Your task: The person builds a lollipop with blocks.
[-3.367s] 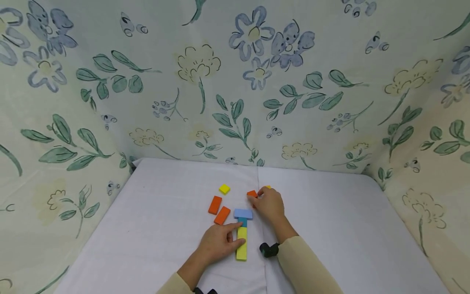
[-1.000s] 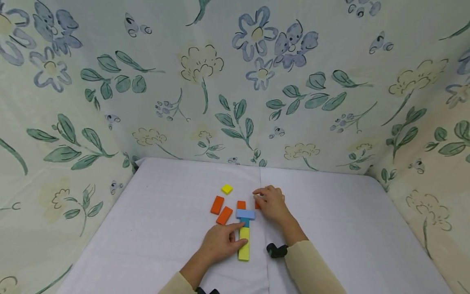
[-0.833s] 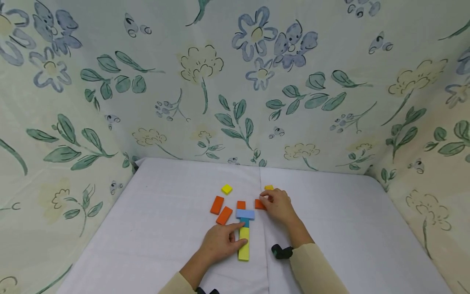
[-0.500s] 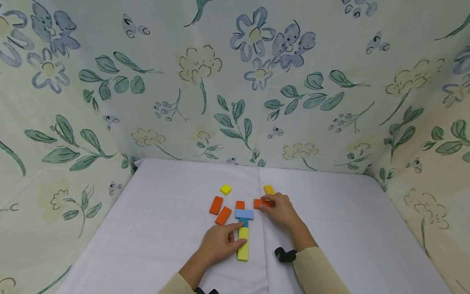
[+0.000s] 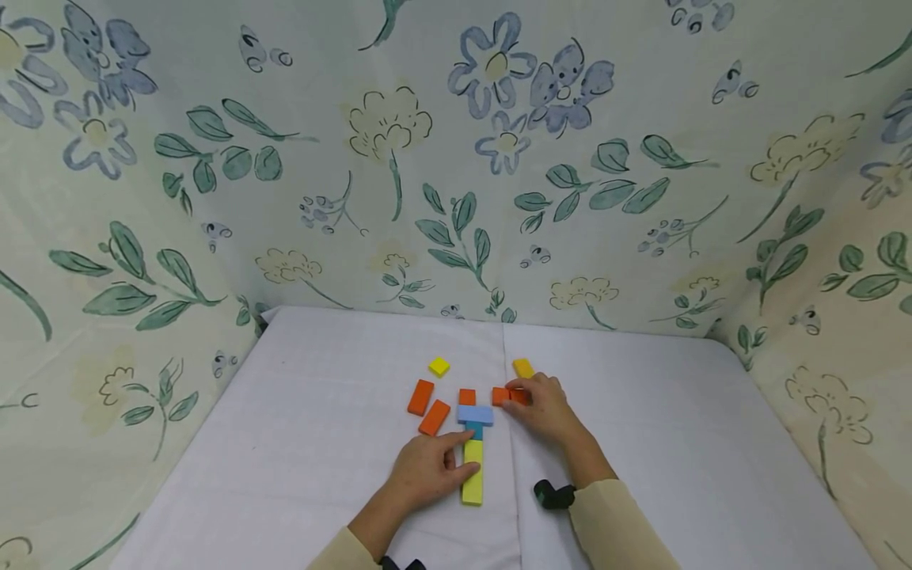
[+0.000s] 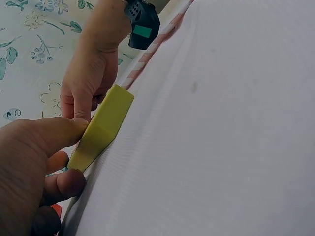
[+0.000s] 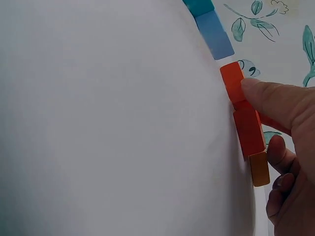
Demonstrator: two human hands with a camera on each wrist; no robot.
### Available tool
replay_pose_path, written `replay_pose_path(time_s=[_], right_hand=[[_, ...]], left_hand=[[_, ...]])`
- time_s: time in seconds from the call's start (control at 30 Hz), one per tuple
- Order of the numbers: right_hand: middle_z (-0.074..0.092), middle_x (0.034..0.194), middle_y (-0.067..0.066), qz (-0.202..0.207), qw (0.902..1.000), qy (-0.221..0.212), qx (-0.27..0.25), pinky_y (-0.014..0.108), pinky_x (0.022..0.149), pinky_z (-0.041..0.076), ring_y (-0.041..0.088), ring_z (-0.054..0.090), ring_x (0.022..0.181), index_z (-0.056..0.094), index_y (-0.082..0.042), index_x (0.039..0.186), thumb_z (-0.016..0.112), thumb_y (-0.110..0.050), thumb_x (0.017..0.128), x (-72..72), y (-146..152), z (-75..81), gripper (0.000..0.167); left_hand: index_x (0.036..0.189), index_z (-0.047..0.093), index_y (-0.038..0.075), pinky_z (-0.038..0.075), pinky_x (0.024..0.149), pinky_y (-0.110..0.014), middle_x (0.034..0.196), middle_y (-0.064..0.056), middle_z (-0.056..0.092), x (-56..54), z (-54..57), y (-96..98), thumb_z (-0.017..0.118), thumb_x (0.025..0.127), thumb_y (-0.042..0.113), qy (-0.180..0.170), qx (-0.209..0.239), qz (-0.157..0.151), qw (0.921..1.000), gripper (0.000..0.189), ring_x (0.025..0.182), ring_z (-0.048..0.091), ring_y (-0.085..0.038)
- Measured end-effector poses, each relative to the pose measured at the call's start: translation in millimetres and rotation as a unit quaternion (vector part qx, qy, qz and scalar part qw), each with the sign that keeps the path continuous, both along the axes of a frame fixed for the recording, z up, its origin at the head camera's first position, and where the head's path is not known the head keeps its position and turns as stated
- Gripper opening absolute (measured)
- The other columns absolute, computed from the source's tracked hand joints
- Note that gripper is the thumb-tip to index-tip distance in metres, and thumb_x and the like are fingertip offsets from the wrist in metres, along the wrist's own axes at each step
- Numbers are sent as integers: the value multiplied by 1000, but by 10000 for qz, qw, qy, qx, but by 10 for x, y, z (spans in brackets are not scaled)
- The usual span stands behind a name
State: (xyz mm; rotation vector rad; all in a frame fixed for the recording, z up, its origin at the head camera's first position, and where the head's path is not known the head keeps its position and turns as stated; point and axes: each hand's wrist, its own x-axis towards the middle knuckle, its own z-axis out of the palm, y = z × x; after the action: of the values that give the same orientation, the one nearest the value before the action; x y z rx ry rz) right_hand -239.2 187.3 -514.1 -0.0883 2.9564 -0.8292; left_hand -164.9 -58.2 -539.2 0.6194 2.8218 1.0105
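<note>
My left hand (image 5: 423, 473) lies beside a long yellow block (image 5: 472, 487). Its thumb rests on that block (image 6: 104, 127), while the index fingertip touches a teal block (image 5: 473, 431). A light blue block (image 5: 475, 415) lies crosswise beyond the teal one, with a small orange block (image 5: 467, 397) touching its far side. With thumb and index finger, my right hand (image 5: 547, 402) pinches an orange block (image 5: 522, 396) beside another orange block (image 5: 500, 396). The right wrist view shows the thumb (image 7: 266, 98) on the orange piece (image 7: 234, 83); the index fingertip's contact is hidden there.
Two longer orange blocks (image 5: 421, 397) lie left of the row. A small yellow block (image 5: 439, 366) sits behind them. Just beyond my right hand is a golden-yellow block (image 5: 523, 367). White cloth (image 5: 335, 412) covers the table, with floral fabric (image 5: 388, 123) hanging around it.
Since the oldest frame, a small orange block has come to rest behind the light blue one. My right hand has moved nearer and rightward, with orange pieces now side by side. My left hand stayed put.
</note>
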Motion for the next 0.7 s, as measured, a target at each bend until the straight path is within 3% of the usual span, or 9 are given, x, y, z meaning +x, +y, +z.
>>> replay_pose_path(time_s=[0.27,0.5,0.7], right_hand=[[59,118,6,120,9999,28,-22,38,87,45,25,45,110,71,-24,122,75,-37,93,-10,-81,7,32],[55,102,1,299,9995,-61,-103,35,77,37,22,43,102,72,-26,118,74,-36,94,-20,-196,13,26],[54,101,1,322,9994,-131,-14,36,77,34,22,42,101,72,-29,117,73,-37,94,-15,-240,32,24]], left_hand=[[136,68,27,32,51,-19,58,17,48,-1,3,-4,71,90,55,-45,25,-30,10000,54,51,43,1],[135,69,26,31,52,-19,58,18,48,6,14,-3,72,90,54,-29,99,-36,9999,53,51,43,1],[135,69,26,31,51,-18,58,18,47,1,8,-7,72,90,54,31,104,-37,9999,53,51,43,2]])
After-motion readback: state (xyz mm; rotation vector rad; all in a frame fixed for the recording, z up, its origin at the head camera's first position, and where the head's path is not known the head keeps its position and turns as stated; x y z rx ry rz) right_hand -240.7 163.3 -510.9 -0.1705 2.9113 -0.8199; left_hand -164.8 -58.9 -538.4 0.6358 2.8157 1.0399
